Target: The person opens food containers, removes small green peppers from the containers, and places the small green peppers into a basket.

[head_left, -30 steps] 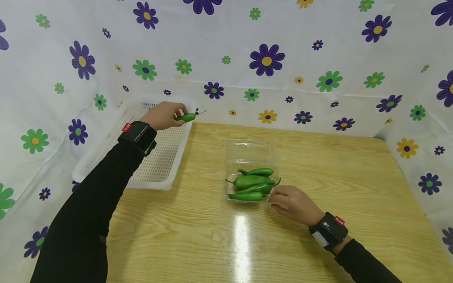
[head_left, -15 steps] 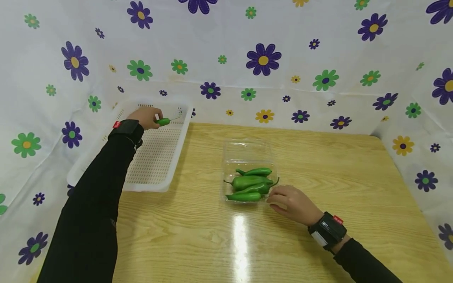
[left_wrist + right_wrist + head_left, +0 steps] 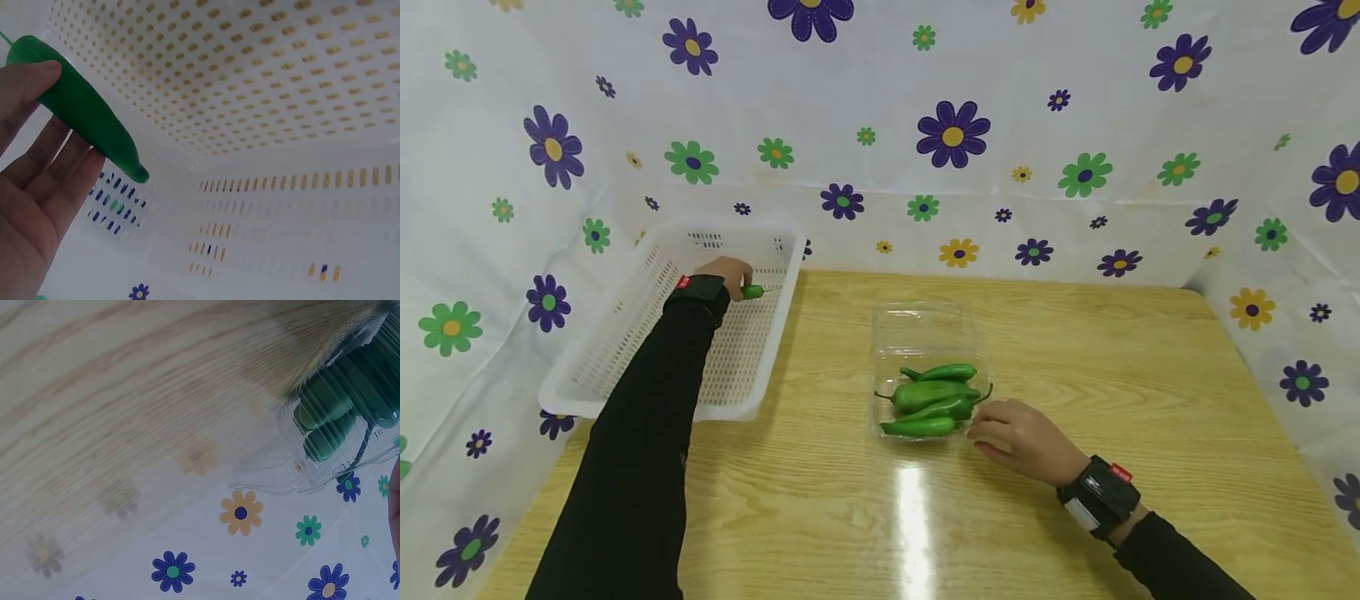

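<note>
In the head view my left hand [image 3: 726,271] is inside the white perforated plastic basket [image 3: 737,367], at left on the table. It holds a green chili pepper [image 3: 752,292] by the stem end. The left wrist view shows the thumb across the pepper [image 3: 87,103] and fingertips beneath it, its tip hanging above the basket floor. At mid-table stands a clear plastic clamshell box [image 3: 925,335], lid raised, holding several green peppers [image 3: 928,396]. Beside its front right corner rests my right hand [image 3: 1026,437], fingers loosely bent; whether they touch the box is unclear.
A wood-grain table [image 3: 820,508] lies under everything. Behind it and along both sides hangs a white flower-print cloth [image 3: 880,83]. The basket's rim [image 3: 752,404] rises around the left hand.
My left hand carried the pepper from above the basket's far right edge leftward, then lowered it into the basket. The right hand and the box of peppers have stayed put.
</note>
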`<action>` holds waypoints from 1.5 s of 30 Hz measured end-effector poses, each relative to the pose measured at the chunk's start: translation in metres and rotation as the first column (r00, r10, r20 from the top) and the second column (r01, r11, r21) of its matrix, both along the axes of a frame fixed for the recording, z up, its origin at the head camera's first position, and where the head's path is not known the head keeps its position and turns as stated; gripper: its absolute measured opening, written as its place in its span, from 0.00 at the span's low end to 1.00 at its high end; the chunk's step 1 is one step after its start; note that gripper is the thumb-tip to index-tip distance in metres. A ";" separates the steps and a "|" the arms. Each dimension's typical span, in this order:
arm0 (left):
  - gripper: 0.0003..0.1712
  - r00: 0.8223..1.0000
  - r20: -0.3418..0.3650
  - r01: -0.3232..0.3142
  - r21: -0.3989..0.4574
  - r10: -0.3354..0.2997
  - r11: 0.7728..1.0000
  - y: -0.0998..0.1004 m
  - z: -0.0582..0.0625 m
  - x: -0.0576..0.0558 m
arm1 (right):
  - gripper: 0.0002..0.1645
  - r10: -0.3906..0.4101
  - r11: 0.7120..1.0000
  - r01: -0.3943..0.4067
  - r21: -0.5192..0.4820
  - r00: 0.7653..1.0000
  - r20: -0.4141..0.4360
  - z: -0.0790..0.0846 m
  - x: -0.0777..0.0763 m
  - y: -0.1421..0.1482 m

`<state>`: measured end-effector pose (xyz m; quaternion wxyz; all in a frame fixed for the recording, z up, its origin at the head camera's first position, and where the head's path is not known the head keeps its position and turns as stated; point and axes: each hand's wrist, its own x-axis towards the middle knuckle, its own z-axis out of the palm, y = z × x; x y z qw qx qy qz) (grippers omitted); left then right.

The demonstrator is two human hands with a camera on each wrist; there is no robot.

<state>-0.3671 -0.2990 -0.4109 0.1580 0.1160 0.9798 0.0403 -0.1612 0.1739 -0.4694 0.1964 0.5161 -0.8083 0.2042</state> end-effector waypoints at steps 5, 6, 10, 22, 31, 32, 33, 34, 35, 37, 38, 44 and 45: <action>0.10 1.000 0.007 -0.011 -0.010 0.011 1.000 0.003 -0.016 -0.005 | 0.18 0.009 1.000 -0.009 0.001 1.000 0.008 -0.001 -0.001 0.001; 0.10 1.000 0.011 -0.021 -0.010 0.021 1.000 0.002 -0.019 -0.006 | 0.18 0.013 1.000 -0.013 -0.001 1.000 0.009 -0.001 -0.001 0.001; 0.11 0.999 0.021 -0.041 -0.019 0.041 0.999 0.000 -0.029 -0.009 | 0.18 0.019 1.000 -0.019 -0.005 1.000 0.012 0.000 -0.001 0.001; 0.11 0.999 0.025 -0.022 -0.037 0.023 0.999 -0.001 -0.047 -0.006 | 0.19 0.034 0.999 -0.034 -0.011 0.999 0.011 0.003 0.000 0.002; 0.17 0.993 0.067 -0.099 -0.022 0.100 0.995 0.005 -0.041 -0.002 | 0.18 0.018 1.000 -0.018 -0.006 1.000 0.010 0.000 -0.001 0.002; 0.18 0.992 0.068 -0.102 -0.018 0.103 0.995 0.004 -0.043 -0.002 | 0.18 0.016 1.000 -0.016 -0.004 1.000 0.013 0.000 0.000 0.002; 0.18 0.992 0.070 -0.101 -0.017 0.102 0.995 0.002 -0.044 -0.002 | 0.18 0.013 1.000 -0.013 -0.001 1.000 0.014 0.000 0.000 0.001; 0.18 0.991 0.076 -0.108 -0.014 0.109 0.994 0.001 -0.044 -0.001 | 0.17 0.012 1.000 -0.012 0.002 1.000 0.015 0.000 0.001 0.001; 0.18 0.991 0.078 -0.107 -0.013 0.107 0.994 0.000 -0.043 0.000 | 0.17 0.013 1.000 -0.013 0.004 1.000 0.016 0.000 0.001 0.001; 0.19 0.991 0.081 -0.103 -0.012 0.104 0.995 -0.002 -0.040 0.001 | 0.17 0.012 1.000 -0.012 0.005 1.000 0.014 0.001 0.001 0.000; 0.20 0.992 0.079 -0.101 -0.012 0.102 0.995 -0.002 -0.038 0.002 | 0.17 0.013 1.000 -0.013 0.004 1.000 0.012 0.001 0.001 0.000; 0.21 0.997 -0.018 -0.075 -0.016 0.075 0.997 -0.003 -0.027 0.002 | 0.18 0.014 1.000 -0.014 0.006 1.000 -0.001 0.002 0.000 0.000; 0.21 0.997 -0.039 -0.071 -0.017 0.070 0.997 -0.001 -0.024 0.003 | 0.18 0.011 1.000 -0.011 0.009 1.000 -0.001 0.002 0.000 0.000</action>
